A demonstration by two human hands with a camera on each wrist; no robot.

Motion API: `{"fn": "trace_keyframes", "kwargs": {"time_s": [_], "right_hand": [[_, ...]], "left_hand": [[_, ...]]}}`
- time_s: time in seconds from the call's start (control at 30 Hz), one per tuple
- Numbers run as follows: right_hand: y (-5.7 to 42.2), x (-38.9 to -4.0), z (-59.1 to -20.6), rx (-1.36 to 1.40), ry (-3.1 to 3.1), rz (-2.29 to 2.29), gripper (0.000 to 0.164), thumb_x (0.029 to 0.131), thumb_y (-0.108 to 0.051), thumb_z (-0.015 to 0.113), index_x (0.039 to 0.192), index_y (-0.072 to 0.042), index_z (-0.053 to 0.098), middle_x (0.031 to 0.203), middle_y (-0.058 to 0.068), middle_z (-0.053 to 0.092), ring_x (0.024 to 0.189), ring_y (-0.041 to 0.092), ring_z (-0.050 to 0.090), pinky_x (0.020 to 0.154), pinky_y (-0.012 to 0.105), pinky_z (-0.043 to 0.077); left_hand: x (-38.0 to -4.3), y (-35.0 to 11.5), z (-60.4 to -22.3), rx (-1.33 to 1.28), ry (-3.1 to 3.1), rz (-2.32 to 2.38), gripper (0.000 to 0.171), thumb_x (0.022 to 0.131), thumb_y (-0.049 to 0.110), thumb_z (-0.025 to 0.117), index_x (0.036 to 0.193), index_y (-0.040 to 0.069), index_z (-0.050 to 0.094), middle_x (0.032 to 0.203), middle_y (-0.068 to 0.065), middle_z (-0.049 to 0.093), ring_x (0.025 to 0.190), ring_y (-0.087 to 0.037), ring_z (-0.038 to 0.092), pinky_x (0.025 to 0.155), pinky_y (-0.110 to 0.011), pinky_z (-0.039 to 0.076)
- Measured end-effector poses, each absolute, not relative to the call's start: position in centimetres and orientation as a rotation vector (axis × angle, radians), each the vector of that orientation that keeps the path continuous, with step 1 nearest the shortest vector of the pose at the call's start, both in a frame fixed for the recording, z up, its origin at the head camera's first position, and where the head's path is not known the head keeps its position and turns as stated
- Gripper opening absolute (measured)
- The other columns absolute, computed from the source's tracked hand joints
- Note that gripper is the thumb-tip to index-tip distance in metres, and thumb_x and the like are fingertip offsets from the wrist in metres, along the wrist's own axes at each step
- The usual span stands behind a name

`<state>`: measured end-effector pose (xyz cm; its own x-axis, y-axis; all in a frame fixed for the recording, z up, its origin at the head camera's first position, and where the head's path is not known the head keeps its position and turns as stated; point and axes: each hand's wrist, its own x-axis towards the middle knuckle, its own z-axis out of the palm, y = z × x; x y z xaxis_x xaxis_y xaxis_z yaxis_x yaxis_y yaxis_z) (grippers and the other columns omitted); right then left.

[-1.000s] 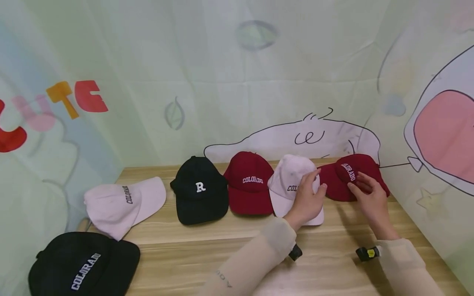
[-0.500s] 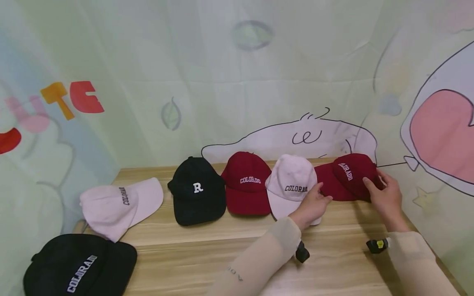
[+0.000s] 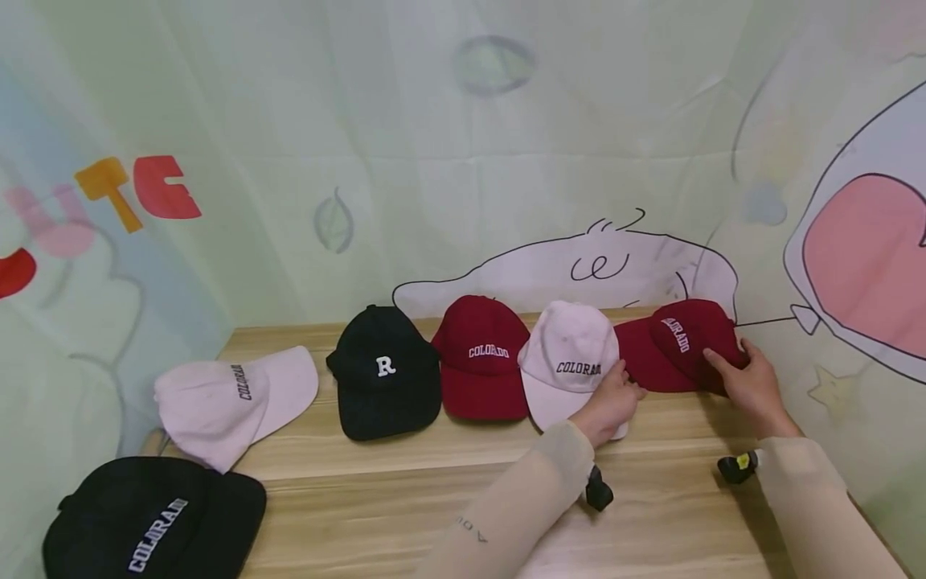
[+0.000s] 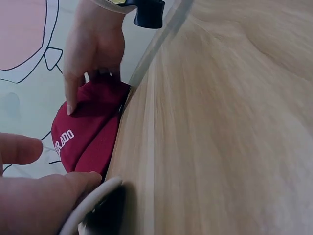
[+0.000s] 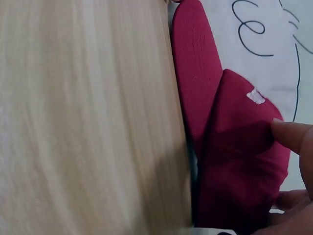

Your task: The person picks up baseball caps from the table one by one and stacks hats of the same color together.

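fingers of the right hand pinch the red cap, but tugging with the left hand (can't tell its grip) could drag the white cap beside it.

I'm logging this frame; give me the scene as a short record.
Right hand: grips rightmost red cap at its crown
Left hand: at that cap's brim; grip unclear
Beside it, right to left: front-facing pale cap, other red cap, black R cap
Left side: sideways pale cap, nearest black cap
Surface: wood-grain table
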<state>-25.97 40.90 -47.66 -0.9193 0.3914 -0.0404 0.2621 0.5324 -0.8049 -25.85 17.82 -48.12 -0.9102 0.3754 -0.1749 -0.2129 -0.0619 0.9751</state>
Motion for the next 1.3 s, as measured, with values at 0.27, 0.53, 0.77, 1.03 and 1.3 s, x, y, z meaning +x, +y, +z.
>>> {"fn": "trace_keyframes", "kwargs": {"time_s": [0.27,0.53,0.77,1.03,1.3], "right_hand": [[41.2,-26.0,-48.0,-0.552,-2.602,1.431,0.089,0.103,-0.055,0.052,0.160,0.008,0.024,0.154,0.035,0.039,0.128,0.042,0.047,0.107,0.054,0.047],[40.9,-25.6,-47.3,-0.551,-2.507,1.432,0.079,0.102,-0.051,0.057,0.154,0.006,0.038,0.143,0.022,0.051,0.098,0.000,0.049,0.075,0.009,0.042],[41.0,-25.0,-46.2,-0.511,-2.319,1.539,0.057,0.100,-0.041,0.067,0.144,-0.007,0.051,0.104,-0.023,0.054,0.092,-0.008,0.052,0.074,0.005,0.046],[40.7,-24.5,-43.8,-0.450,-2.016,1.795,0.031,0.096,-0.027,0.075,0.122,-0.027,0.059,0.104,-0.021,0.059,0.093,-0.006,0.057,0.075,0.003,0.048],[40.4,-24.0,-42.0,-0.282,-1.835,1.950,0.038,0.094,-0.017,0.077,0.129,-0.021,0.061,0.110,-0.016,0.064,0.099,-0.005,0.062,0.079,0.004,0.051]], "left_hand": [[-26.1,18.1,-48.2,0.126,1.800,2.051,0.071,0.094,-0.005,0.057,0.159,-0.006,0.029,0.158,-0.027,0.043,0.143,-0.037,0.050,0.121,-0.042,0.039],[-26.2,17.9,-47.9,0.137,1.712,2.084,0.074,0.093,-0.008,0.057,0.160,-0.006,0.025,0.159,-0.025,0.041,0.146,-0.037,0.047,0.120,-0.042,0.040],[-26.5,17.3,-47.1,0.177,1.585,2.117,0.077,0.093,-0.009,0.056,0.162,-0.003,0.022,0.157,-0.019,0.044,0.146,-0.033,0.048,0.118,-0.041,0.043],[-26.3,16.9,-45.2,0.271,1.571,2.108,0.075,0.096,-0.007,0.057,0.163,0.002,0.025,0.156,-0.011,0.045,0.147,-0.028,0.048,0.119,-0.040,0.042],[-25.7,16.0,-43.3,0.347,1.528,2.120,0.075,0.097,-0.009,0.055,0.164,0.005,0.024,0.148,-0.004,0.047,0.149,-0.028,0.045,0.120,-0.042,0.040]]}}
